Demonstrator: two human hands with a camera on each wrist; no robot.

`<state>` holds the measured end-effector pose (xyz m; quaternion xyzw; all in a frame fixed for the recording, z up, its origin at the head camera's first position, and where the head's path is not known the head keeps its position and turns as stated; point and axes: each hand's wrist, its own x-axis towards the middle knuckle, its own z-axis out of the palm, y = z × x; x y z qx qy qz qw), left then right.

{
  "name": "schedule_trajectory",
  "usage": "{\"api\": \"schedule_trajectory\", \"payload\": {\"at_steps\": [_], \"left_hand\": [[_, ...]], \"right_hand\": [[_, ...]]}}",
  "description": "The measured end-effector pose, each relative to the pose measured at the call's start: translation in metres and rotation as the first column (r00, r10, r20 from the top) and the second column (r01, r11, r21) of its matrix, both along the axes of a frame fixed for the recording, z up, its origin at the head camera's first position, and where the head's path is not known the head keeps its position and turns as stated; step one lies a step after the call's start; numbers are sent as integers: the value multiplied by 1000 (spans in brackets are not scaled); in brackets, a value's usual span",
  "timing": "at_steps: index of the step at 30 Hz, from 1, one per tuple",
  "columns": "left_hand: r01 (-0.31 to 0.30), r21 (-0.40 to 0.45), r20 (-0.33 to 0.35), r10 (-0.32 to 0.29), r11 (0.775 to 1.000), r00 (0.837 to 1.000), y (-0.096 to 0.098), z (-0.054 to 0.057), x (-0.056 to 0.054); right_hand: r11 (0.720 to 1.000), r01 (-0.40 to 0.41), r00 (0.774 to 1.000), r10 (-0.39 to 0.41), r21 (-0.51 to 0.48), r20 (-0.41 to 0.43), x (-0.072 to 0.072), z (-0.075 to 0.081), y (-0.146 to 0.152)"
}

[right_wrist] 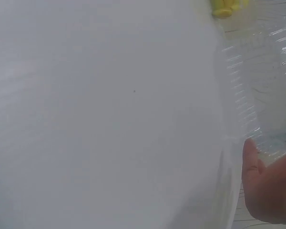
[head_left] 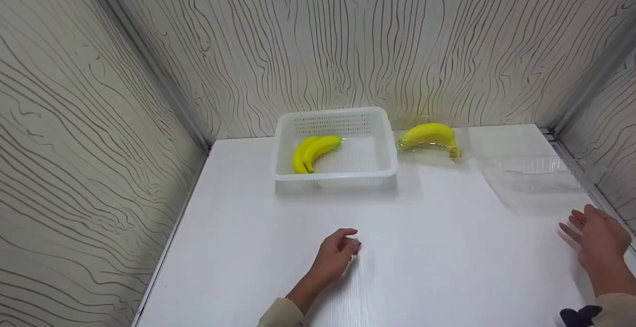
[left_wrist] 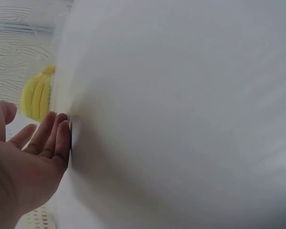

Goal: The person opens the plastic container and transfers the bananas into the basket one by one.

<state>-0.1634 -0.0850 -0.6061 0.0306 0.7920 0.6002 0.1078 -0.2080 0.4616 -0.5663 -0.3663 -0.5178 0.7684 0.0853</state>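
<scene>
In the head view my left hand rests low over the white table, its fingers loosely bent with nothing between them. Its fingertips are right at the table surface in the left wrist view. My right hand is at the right edge, fingers apart and holding nothing. Just beyond it lies a clear plastic container, thin and ribbed, whose ribbed side shows beside my right thumb. A bunch of yellow bananas sits at the back with clear plastic around it.
A white perforated basket stands at the back middle, left of the banana bunch. Inside it, two bananas lie at the left end. Wood-grain patterned panels rise behind the table and on both sides. A small dark object is by my right sleeve.
</scene>
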Motion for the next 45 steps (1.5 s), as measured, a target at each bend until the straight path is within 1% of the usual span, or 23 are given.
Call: {"api": "schedule_trajectory", "payload": {"at_steps": [3,5,8,10,11,13,15,18,21,23,24,25,27,28,30,33,35,36,39,41,42,44,45], "left_hand": [[-13,-8,-12,13,1000,1000,-2,2,-1],[-23,-5,-13,23,1000,1000,-4,4,-2],[-47,5,-22,47,999,999,-8,7,-5],[-81,5,-27,81,997,996,-10,9,-8],[-102,0,-31,102,995,994,-11,10,-9],[-142,-11,-43,141,990,989,-13,12,-11],[-171,-22,-53,169,985,984,-13,14,-13],[-191,-36,-65,189,981,980,-14,17,-15],[-205,-50,-63,201,978,977,-13,17,-17],[-214,-57,-62,210,975,976,-13,17,-19],[-216,-57,-61,213,975,975,-13,17,-19],[-220,-57,-61,216,974,974,-12,16,-20],[-223,-49,-58,220,974,974,-11,16,-22],[-223,-45,-56,220,974,974,-11,16,-22],[-216,-34,-57,214,976,975,-10,15,-23],[-206,-26,-57,204,978,977,-7,15,-25],[-202,-14,-59,201,979,978,-7,14,-26],[-203,-11,-54,202,979,978,-7,14,-26],[-200,1,-53,200,980,978,-7,14,-25],[-193,5,-52,193,981,980,-6,14,-24],[-188,4,-52,188,982,981,-6,14,-24],[-179,6,-55,179,984,982,-6,14,-23],[-180,5,-56,180,984,982,-5,13,-23]], "right_hand": [[994,-100,994,101,44,-43,9,2,-5],[982,-176,980,181,69,-79,15,2,-10],[944,-288,947,305,164,-95,23,2,-25],[899,-362,919,388,246,-68,29,2,-38],[869,-392,906,421,301,-36,31,3,-46],[782,-452,875,482,429,42,34,3,-62],[675,-491,845,523,550,112,36,3,-79],[519,-499,814,556,694,170,37,0,-103],[404,-495,795,568,769,214,32,-1,-123],[365,-513,782,573,777,247,25,-2,-135],[355,-530,771,580,770,263,21,-1,-141],[353,-546,762,586,760,275,16,-1,-146],[368,-574,748,599,731,285,5,0,-156],[380,-580,745,605,720,281,0,2,-161],[388,-589,741,608,709,284,-13,6,-170],[395,-563,760,594,726,265,-36,14,-183],[413,-538,775,585,735,239,-55,20,-191],[422,-519,786,577,743,222,-64,23,-194],[432,-447,820,548,783,165,-92,28,-203],[419,-401,839,526,815,142,-110,29,-206],[405,-380,847,514,832,136,-119,29,-206],[364,-359,856,495,859,148,-135,30,-206],[336,-357,856,491,872,161,-142,30,-206]]}}
